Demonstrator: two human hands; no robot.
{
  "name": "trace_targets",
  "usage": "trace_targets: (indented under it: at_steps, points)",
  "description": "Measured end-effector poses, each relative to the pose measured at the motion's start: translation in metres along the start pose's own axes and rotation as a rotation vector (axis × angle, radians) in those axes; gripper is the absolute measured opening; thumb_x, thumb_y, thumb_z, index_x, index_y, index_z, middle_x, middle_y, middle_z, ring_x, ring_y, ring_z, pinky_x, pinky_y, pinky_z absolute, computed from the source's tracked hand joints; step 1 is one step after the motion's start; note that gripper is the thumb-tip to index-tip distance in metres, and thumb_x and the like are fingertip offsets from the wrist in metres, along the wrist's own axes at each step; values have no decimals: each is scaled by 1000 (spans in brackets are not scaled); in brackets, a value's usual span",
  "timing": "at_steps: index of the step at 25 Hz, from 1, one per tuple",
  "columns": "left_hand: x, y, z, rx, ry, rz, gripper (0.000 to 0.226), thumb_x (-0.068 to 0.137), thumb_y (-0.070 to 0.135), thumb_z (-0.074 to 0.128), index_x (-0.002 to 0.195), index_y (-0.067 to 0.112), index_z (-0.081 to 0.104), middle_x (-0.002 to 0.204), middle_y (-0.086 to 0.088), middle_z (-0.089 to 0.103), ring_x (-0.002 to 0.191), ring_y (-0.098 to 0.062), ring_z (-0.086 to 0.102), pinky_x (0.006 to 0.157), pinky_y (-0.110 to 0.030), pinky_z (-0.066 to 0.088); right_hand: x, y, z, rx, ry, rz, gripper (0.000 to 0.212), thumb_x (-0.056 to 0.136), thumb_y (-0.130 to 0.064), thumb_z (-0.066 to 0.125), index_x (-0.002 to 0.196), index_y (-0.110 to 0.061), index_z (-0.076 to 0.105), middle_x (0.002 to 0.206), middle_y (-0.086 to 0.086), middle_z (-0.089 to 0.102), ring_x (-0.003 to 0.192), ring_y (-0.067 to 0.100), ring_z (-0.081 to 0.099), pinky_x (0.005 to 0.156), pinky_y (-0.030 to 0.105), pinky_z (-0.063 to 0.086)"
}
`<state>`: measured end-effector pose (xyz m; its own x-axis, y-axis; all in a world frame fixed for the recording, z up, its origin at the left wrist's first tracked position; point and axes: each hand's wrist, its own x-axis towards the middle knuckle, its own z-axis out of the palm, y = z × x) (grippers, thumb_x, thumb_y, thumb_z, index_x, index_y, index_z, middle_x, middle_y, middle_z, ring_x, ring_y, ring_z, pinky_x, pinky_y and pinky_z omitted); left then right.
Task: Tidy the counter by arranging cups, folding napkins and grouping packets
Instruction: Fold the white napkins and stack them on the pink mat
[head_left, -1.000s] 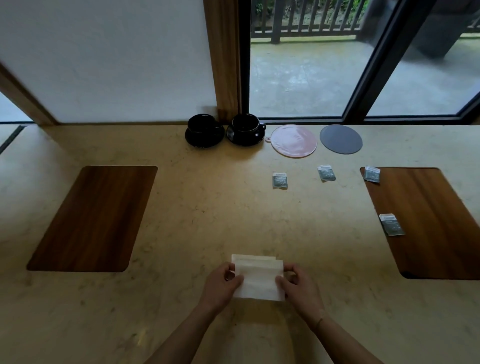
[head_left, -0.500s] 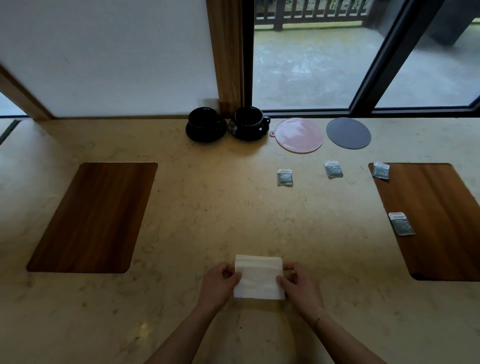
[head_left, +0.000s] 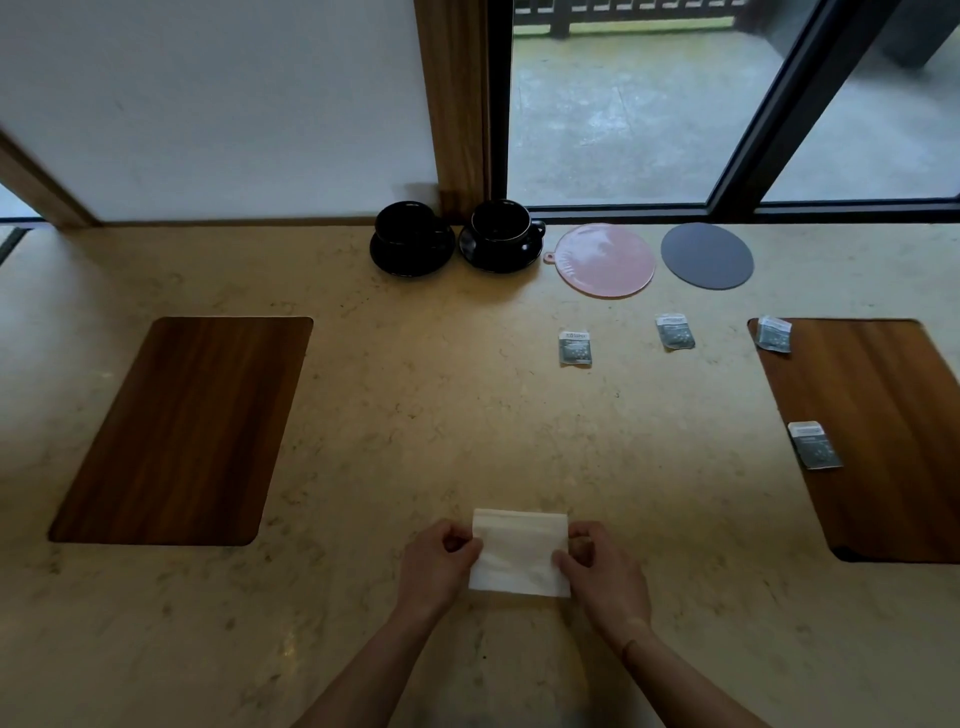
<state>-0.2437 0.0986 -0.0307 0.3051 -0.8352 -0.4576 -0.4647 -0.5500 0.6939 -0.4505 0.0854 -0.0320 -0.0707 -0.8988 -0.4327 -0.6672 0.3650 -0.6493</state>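
A folded white napkin (head_left: 517, 551) lies on the beige counter near the front edge. My left hand (head_left: 434, 566) pinches its left edge and my right hand (head_left: 602, 569) pinches its right edge. Two black cups on black saucers stand side by side at the back, one (head_left: 410, 241) left of the other (head_left: 501, 236). Several small grey packets are scattered on the right: one (head_left: 575, 347) on the counter, another (head_left: 675, 331) further right, one (head_left: 773, 334) on the corner of the right wooden mat, and one (head_left: 814, 445) nearer on that mat.
A pink round mat (head_left: 605, 260) and a grey round mat (head_left: 706, 255) lie at the back right. Wooden placemats sit at the left (head_left: 182, 431) and right (head_left: 883, 415). A wall and a glass door close off the counter's far side.
The hands have stayed on the napkin's sides, and its top edges now line up more neatly. The camera has tilted slightly, shifting the scene.
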Motion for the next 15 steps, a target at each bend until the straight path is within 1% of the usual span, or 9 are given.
trace_targets:
  at_steps: [2,4,6,8,13,15]
  points:
    - [1,-1,0,-6,5,-1,9,82,29,72,90,24,71,86,13,69,78,2,62,66,-16,46,0,0,0,-20,6,-8,26,85,-39,66,104,-44,50,87,-23,56,76,-4,56,58,16,48]
    - [1,0,0,-9,9,-1,9,82,29,72,90,25,70,86,14,69,78,2,62,70,-18,49,1,0,0,-32,3,-6,26,85,-40,66,107,-42,51,87,-22,56,76,-3,56,58,17,47]
    - [1,0,1,-4,13,-1,8,82,30,72,89,27,70,84,16,67,78,4,61,70,-18,50,2,0,0,-33,-4,-1,27,85,-40,65,109,-41,51,89,-20,58,79,2,59,62,23,54]
    - [2,1,1,3,14,-3,7,81,30,72,88,29,69,82,18,66,76,6,61,67,-15,48,3,1,0,-41,-2,4,28,85,-39,65,109,-40,51,91,-17,60,81,5,61,67,29,57]
    - [2,1,1,1,18,-7,7,80,31,73,82,31,67,80,16,68,74,4,61,61,-13,45,2,0,1,-62,14,13,30,85,-41,65,112,-39,53,88,-19,57,77,2,57,58,21,47]
    - [1,1,1,1,19,-8,7,81,31,73,81,31,66,79,16,68,73,4,62,60,-12,45,3,-1,0,-64,16,13,29,85,-41,65,111,-39,53,86,-21,56,75,0,55,57,20,46]
